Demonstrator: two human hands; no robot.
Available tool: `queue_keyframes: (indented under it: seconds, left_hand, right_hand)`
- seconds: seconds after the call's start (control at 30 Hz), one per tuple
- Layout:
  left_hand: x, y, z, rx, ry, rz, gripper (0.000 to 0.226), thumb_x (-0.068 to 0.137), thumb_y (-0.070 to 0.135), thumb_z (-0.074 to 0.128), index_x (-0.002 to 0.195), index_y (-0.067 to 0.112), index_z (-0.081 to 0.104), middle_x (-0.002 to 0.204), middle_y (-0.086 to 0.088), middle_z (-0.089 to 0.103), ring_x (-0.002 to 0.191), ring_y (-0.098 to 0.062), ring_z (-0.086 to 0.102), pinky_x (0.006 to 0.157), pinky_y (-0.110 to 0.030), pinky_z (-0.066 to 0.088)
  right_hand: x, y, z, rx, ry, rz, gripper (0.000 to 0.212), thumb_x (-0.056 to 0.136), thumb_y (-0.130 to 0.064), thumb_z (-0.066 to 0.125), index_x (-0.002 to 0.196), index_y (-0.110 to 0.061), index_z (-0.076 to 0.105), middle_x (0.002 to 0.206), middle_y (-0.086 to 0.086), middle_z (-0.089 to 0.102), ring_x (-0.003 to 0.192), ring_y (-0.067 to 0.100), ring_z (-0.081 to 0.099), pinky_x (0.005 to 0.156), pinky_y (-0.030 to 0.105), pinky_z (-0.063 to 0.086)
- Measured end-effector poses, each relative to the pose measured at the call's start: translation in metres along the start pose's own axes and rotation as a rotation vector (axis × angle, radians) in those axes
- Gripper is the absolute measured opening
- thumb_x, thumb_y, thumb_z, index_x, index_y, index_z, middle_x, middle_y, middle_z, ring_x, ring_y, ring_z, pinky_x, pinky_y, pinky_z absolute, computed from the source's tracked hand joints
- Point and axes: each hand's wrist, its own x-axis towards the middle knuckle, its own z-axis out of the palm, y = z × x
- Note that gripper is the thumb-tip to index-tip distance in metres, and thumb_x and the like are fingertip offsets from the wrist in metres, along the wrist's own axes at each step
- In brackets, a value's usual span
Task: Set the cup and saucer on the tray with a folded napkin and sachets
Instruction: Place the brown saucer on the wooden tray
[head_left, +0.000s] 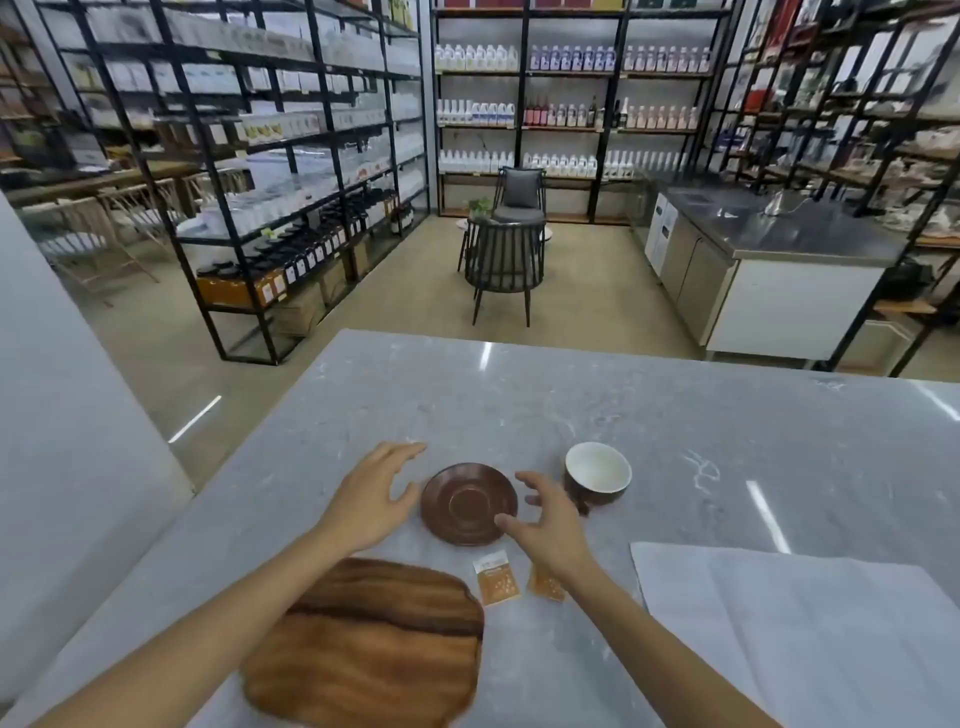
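your grey marble counter (675, 441), on it wooden tray (363, 644), brown saucer (467, 504), cup (597, 473), two orange sachets (497, 579), white napkin (810, 623)

One head-worn wide-angle view looks forward and down over a counter (675, 441) toward distant shelves (571, 104).
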Motion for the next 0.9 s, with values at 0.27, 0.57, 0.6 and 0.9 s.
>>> queue_keyframes:
  seconds: [0.27,0.57,0.6,0.9]
  left_hand:
    - [0.02,-0.026,0.048,-0.3,-0.088,-0.396,0.051,0.094,0.017,0.067,0.143,0.022,0.052,0.135,-0.007,0.058,0.098,-0.014,0.063,0.086,-0.024,0.047]
    - [0.04,-0.045,0.083,-0.433,-0.171,-0.549,0.069,0.085,0.007,0.077,0.147,0.016,0.047,0.133,-0.01,0.06,0.105,-0.021,0.065,0.094,-0.029,0.051]
    - [0.04,-0.047,0.084,-0.444,-0.178,-0.553,0.068,0.085,0.005,0.076,0.146,0.016,0.049,0.128,-0.008,0.062,0.104,-0.021,0.065,0.093,-0.028,0.052]
    - [0.034,-0.055,0.083,-0.488,-0.174,-0.525,0.062,0.082,0.0,0.075,0.14,0.017,0.057,0.111,0.002,0.065,0.106,-0.022,0.064,0.1,-0.039,0.055]
  right_hand:
    - [0.02,0.024,0.017,0.139,-0.041,0.301,0.068,0.081,-0.019,0.084,0.14,-0.021,0.05,0.126,-0.001,0.053,0.111,0.02,0.061,0.093,0.034,0.055]
    - [0.036,0.034,0.031,0.223,-0.02,0.364,0.057,0.083,0.016,0.065,0.114,-0.031,0.054,0.099,-0.017,0.064,0.074,-0.01,0.07,0.059,0.007,0.053]
    - [0.038,0.033,0.032,0.21,-0.019,0.366,0.057,0.082,0.016,0.064,0.107,-0.035,0.057,0.097,-0.017,0.065,0.074,-0.008,0.07,0.06,0.006,0.052]
    - [0.041,0.025,0.035,0.15,-0.027,0.346,0.057,0.077,0.012,0.065,0.123,-0.022,0.066,0.093,-0.019,0.068,0.079,0.0,0.071,0.073,0.018,0.06]
